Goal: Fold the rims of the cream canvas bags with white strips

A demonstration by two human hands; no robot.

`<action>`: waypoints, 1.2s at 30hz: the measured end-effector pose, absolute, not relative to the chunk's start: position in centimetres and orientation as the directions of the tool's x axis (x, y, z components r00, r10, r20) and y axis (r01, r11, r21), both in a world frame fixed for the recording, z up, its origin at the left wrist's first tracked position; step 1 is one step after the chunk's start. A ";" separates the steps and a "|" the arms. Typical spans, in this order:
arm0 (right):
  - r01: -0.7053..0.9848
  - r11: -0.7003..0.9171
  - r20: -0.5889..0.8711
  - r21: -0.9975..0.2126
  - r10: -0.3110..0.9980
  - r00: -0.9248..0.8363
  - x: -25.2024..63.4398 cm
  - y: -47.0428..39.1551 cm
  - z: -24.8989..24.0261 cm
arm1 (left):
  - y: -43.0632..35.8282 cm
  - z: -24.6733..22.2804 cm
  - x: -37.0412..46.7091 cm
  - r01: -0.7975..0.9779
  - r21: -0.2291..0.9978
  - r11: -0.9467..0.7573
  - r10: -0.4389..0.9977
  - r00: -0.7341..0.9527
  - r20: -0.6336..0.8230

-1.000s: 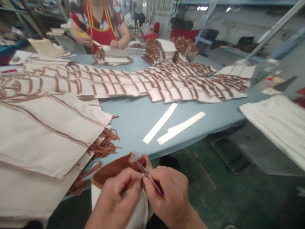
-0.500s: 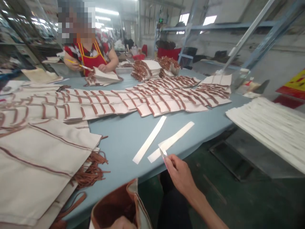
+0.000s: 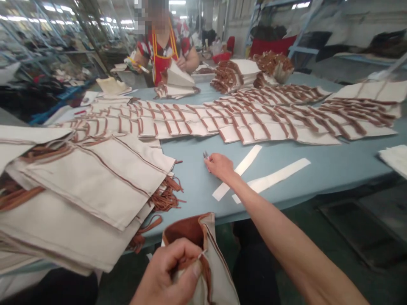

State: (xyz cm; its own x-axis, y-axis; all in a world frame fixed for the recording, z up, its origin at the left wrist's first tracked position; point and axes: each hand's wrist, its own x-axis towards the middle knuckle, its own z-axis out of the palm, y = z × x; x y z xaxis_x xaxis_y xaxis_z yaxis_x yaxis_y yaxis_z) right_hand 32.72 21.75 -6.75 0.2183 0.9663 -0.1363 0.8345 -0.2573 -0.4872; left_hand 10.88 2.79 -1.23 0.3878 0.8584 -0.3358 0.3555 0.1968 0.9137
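Head view: looked down over a long workbench, with a second person seated at its far end.
Table (image 3: 190,169): blue-grey top, spread wide so the cut work could lie in shingled rows.
Rows of panels (image 3: 241,123): cream pieces with brown straps, overlapped across the middle, apparently so each strap stayed reachable.
Near stack (image 3: 95,190): large cream bags piled at the left edge, brown handles spilling out beside them, close to the worker's left side.
White strips (image 3: 270,178): two long pale strips lay flat on the bare top, just beside the outstretched arm.
Bag in hand (image 3: 210,254): cream with a brown lining, held below the table edge at the lap, mouth open upward.
Left hand (image 3: 171,275): fingers curled shut, pinching the bag's rim to keep the mouth steady.
Right hand (image 3: 219,165): stretched onto the table, fingers closed around a small tool.
Small tool (image 3: 205,156): thin metal tips poked past the fingers; snips or tweezers, too small to tell.
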 end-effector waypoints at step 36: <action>0.649 0.549 0.425 -0.526 0.831 -0.359 29.1 1.4 -1.2 | 6.7 3.2 9.5 0.456 0.584 -0.672 0.598 0.799 0.065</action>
